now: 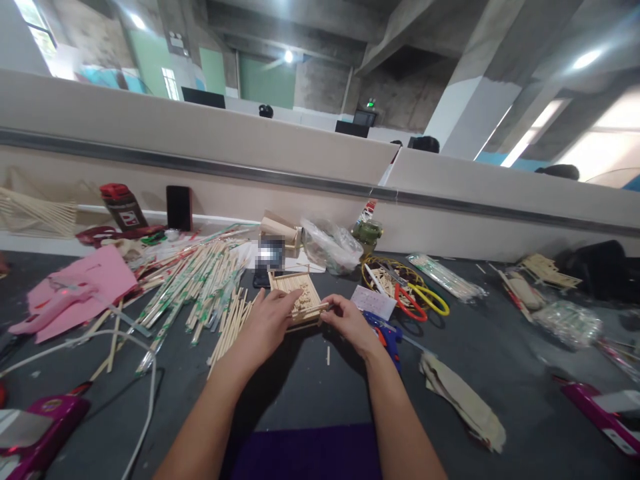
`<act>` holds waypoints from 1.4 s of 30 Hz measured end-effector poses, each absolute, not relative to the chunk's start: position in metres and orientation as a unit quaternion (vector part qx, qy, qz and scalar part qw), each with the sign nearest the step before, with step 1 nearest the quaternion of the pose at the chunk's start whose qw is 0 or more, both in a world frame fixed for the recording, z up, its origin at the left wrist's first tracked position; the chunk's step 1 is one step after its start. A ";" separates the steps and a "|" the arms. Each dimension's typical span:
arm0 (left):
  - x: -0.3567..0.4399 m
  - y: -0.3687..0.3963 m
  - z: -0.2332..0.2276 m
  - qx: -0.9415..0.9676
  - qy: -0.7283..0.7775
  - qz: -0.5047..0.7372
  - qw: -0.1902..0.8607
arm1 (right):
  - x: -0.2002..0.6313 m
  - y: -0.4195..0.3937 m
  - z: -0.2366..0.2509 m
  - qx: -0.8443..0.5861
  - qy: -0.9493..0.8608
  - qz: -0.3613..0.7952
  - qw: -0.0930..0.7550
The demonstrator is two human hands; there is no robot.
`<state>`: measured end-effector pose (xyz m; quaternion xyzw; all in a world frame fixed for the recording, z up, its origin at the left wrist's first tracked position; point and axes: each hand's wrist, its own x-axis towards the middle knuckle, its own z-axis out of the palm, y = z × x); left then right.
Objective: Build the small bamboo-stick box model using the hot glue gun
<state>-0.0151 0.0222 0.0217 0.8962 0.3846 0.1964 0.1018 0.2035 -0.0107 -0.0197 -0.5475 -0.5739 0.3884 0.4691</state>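
A small structure of pale wooden sticks lies on the dark table in front of me, with short cut pieces heaped on it. Along its near edge runs a thin wooden stick, spanning the gap between both hands. My left hand is closed at the left end of this stick, its fingers partly over the structure. At the other end, my right hand pinches the stick between thumb and fingers. The fingers hide where the stick meets the structure. A loose short stick rests on the table nearer to me.
Wrapped chopsticks spread to the left, beside a pink glue gun. On the right are a blue glue gun, scissors with red and yellow handles, a basket of stick pieces and a cloth glove. A partition stands behind.
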 end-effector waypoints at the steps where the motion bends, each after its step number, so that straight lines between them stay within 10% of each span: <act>1: -0.015 0.022 0.021 0.897 0.384 0.195 0.102 | 0.203 -0.010 -0.020 -0.546 -0.573 0.390 0.471; 42: -0.012 0.024 0.025 0.909 0.384 0.151 0.053 | 0.203 -0.010 -0.019 -0.549 -0.573 0.348 0.498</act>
